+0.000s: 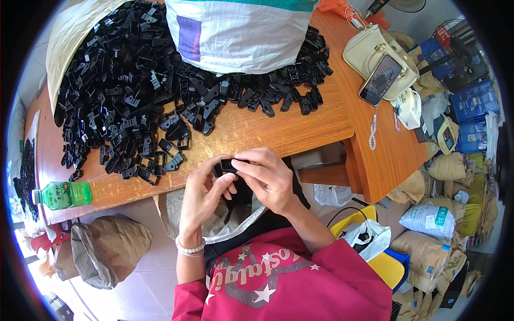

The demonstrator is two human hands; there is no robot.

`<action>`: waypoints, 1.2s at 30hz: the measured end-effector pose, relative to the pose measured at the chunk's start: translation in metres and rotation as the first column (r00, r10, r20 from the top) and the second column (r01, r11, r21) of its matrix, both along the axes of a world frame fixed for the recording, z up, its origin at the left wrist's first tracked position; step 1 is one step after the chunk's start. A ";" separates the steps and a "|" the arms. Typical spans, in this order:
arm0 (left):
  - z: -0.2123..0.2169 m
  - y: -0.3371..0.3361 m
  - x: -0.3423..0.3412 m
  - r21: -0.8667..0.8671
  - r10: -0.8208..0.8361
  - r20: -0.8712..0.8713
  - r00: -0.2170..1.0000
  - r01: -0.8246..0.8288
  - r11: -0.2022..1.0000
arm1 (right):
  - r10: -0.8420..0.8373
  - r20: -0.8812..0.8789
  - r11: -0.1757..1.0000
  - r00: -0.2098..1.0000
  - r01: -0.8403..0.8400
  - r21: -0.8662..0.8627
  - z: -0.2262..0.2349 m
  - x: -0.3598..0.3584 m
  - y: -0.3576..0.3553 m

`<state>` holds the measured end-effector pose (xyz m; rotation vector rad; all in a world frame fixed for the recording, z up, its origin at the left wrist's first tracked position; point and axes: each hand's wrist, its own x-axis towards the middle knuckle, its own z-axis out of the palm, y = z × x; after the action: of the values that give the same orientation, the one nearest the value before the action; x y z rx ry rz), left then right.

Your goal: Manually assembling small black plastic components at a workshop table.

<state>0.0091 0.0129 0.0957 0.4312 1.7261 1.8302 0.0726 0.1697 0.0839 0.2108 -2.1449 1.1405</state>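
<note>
Both my hands meet just off the table's front edge, around one small black plastic housing [227, 166]. My left hand [205, 187] pinches it from the left between thumb and fingers, a beaded bracelet on that wrist. From the right, my right hand [266, 175] grips its other side with thumb and fingertips. Part of the housing is hidden behind the fingers. Beyond my hands spreads a big heap of similar black plastic parts [123, 91], with a few loose ones near the table edge. Below my hands, an open woven sack [179, 206] lies at my lap.
A white woven sack [241, 37] stands amid the heap on the wooden table [257, 134]. A green bottle [64, 195] is at the left corner. To the right are a phone [380, 80], a cream handbag [364, 49] and a yellow chair [385, 267]. Paper sacks [423, 257] crowd the right-hand floor.
</note>
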 end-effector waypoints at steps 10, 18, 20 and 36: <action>0.002 -0.004 -0.001 0.080 0.033 0.141 0.990 -0.044 0.996 | 0.058 0.005 0.991 0.998 -0.057 -0.118 0.002 0.002 0.002; 0.005 0.000 0.007 -0.020 0.154 0.016 0.988 -0.154 0.988 | 0.052 -0.016 0.997 0.999 -0.053 -0.063 0.003 0.002 0.002; 0.006 -0.004 0.003 0.003 0.059 0.039 0.997 -0.059 0.998 | 0.103 0.034 0.976 0.994 -0.095 -0.198 0.001 0.004 0.004; 0.006 -0.005 0.018 -0.020 0.122 -0.380 0.917 -0.140 0.990 | 0.251 0.231 0.888 0.940 -0.128 -0.442 -0.006 0.005 -0.006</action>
<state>0.0267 0.0077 0.1015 0.7038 2.0958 1.8863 0.0780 0.1638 0.0777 0.0638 -2.0830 1.8158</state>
